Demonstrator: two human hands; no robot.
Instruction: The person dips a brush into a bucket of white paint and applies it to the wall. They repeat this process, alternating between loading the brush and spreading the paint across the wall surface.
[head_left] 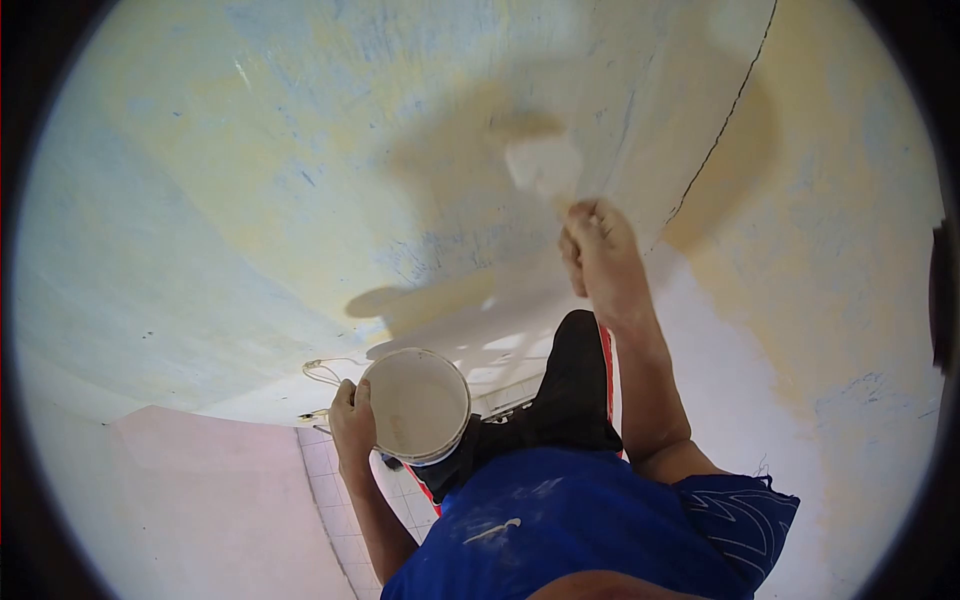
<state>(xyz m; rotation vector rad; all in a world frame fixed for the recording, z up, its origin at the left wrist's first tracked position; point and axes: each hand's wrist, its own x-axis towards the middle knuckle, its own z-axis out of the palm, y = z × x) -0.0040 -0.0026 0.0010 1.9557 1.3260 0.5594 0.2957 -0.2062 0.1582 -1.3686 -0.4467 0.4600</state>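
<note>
My right hand [598, 245] is closed round the handle of a pale, flat-bladed scraper [543, 165], which is blurred. The blade is over the patchy yellow and blue wall [300, 180]; whether it touches the wall, I cannot tell. Lower left, my left hand [353, 420] grips the rim of a round white bucket [418, 405] beside my thigh. The bucket's open top faces me, and a pale smear shows inside it. Most of the right-hand fingers wrap out of sight round the handle.
A dark crack [722, 125] runs down the wall at the upper right. Loose wires [325, 372] stick out left of the bucket. Red-edged rails [608, 375] show beside my legs. Pale floor tiles [335, 500] lie below, and a dark object [941, 298] is at the right edge.
</note>
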